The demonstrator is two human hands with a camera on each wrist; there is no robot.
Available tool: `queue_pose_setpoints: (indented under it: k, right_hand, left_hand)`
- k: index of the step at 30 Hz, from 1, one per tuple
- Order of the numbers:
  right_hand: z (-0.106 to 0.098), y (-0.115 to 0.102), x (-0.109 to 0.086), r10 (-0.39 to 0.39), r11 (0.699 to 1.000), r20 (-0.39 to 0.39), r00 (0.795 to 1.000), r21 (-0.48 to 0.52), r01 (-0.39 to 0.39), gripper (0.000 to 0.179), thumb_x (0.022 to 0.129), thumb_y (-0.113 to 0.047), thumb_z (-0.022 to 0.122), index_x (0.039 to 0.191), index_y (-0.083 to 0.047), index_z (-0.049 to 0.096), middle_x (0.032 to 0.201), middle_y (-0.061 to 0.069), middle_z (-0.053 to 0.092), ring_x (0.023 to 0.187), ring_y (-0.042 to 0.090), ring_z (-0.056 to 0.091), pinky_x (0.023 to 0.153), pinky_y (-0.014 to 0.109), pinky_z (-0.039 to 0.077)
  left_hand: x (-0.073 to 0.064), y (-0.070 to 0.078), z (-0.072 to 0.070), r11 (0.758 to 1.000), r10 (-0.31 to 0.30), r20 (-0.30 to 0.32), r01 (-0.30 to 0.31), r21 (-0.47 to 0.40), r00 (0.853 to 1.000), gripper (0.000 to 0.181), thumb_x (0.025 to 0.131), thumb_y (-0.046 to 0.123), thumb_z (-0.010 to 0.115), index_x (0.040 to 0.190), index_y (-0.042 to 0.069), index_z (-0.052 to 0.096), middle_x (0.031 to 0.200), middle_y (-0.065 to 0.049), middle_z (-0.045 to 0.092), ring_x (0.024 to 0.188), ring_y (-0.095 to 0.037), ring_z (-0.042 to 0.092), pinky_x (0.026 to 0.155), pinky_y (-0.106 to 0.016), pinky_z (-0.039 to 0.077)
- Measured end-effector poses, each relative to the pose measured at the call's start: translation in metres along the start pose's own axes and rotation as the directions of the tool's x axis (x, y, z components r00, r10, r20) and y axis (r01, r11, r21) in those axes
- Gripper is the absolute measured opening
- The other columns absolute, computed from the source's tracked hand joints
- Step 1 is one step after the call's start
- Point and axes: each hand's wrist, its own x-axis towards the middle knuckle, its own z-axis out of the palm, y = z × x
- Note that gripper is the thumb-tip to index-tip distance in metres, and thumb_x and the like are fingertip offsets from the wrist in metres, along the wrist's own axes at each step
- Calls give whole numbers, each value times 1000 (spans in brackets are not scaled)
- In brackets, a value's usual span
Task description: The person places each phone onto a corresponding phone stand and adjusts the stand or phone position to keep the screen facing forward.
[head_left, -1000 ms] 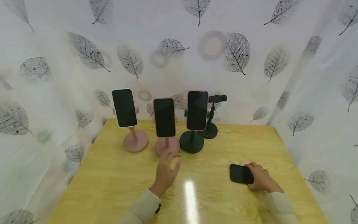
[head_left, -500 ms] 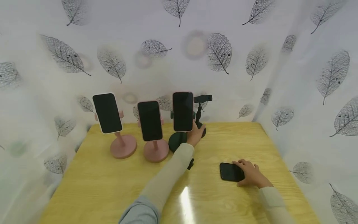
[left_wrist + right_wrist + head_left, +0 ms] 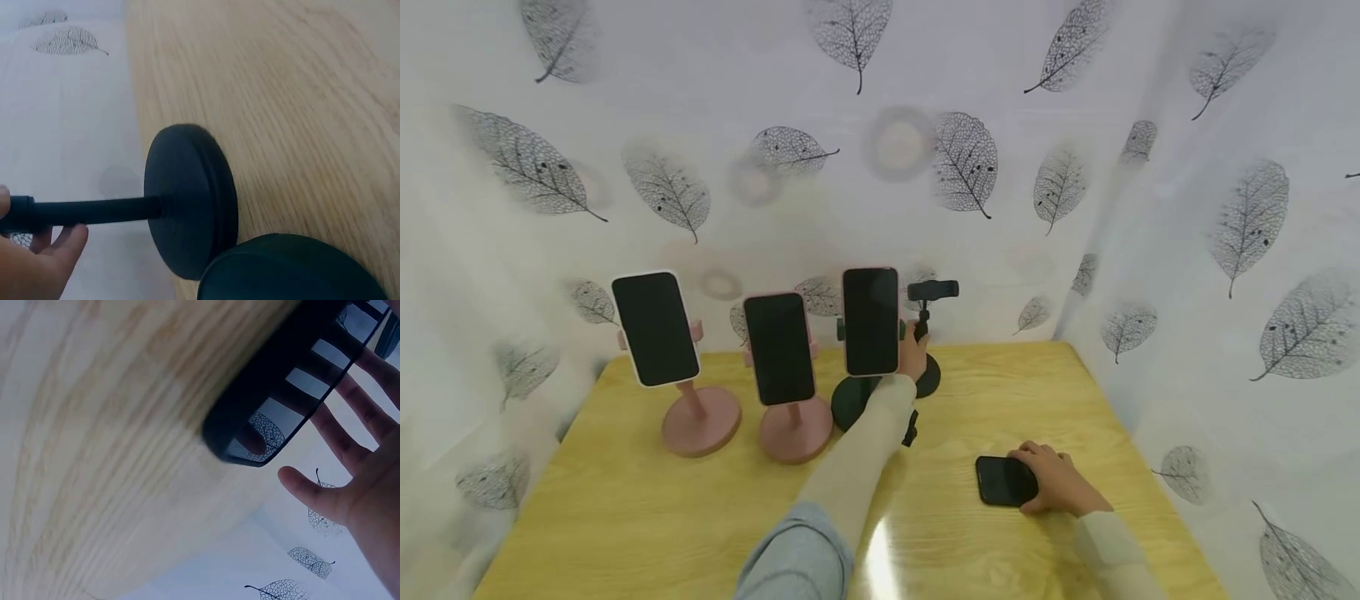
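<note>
My left hand [image 3: 912, 357] grips the upright pole of a black phone stand [image 3: 933, 290] at the back of the table. In the left wrist view, fingers [image 3: 74, 240] curl under the pole, and the stand's round base [image 3: 178, 200] shows beside a dark green one. The stand's top clamp holds no phone. At the right, a black phone [image 3: 1000, 481] lies screen up on the table. My right hand [image 3: 1056, 483] touches its right end; in the right wrist view the fingers stretch out at the phone's edge, with the thumb [image 3: 306, 490] apart from it.
Two pink stands [image 3: 700, 422] and a dark green stand [image 3: 850, 402] hold upright phones left of the black stand. My left forearm [image 3: 857, 467] reaches past the green one. A leaf-patterned curtain [image 3: 895, 208] hangs behind the wooden table [image 3: 647, 517].
My left hand has gone from in front of the middle pink stand, back and right, to take hold of the black stand's pole. The right hand stays at the lying phone.
</note>
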Motion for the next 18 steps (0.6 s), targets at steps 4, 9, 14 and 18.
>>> queue_pose_setpoints:
  k: [4, 9, 14, 18]
  right_hand:
    - [-3, 1, -5, -41, 999, -25, 999, -26, 40, 77, 53, -16, 91, 121, -9, 58, 116, 12, 55, 106, 38, 52, 81, 67, 38]
    - [-4, 6, -13, -86, 992, -41, 995, -97, 82, 78, 54, 2, 87, 124, -16, 57, 130, 22, 47, 120, 46, 43, 85, 75, 32]
    - [-1, 12, -18, -105, 988, -79, 991, -122, 95, 77, 66, 28, 64, 124, -22, 58, 143, 27, 32, 128, 50, 34, 90, 76, 29]
    - [1, 13, -24, -23, 999, -75, 997, -45, 20, 77, 70, 29, 55, 130, -19, 52, 144, 32, 25, 123, 57, 33, 78, 70, 40]
  left_hand:
    - [-26, 22, -7, 996, -14, 80, 7, 86, 997, 36, 97, 26, 50, 131, 14, 48, 120, -9, 62, 102, -23, 62, 85, -38, 51]
    - [-56, 35, -4, 965, 62, 122, -91, 246, 991, 38, 97, 30, 49, 132, 14, 49, 123, -8, 62, 111, -23, 61, 93, -37, 50]
    - [-83, 38, -8, 948, 110, 191, -160, 274, 975, 38, 97, 30, 50, 131, 13, 49, 122, -9, 62, 110, -22, 62, 91, -34, 51]
    - [-104, 40, -13, 945, 130, 219, -188, 269, 967, 40, 96, 28, 51, 132, 12, 49, 120, -9, 63, 105, -21, 63, 86, -31, 53]
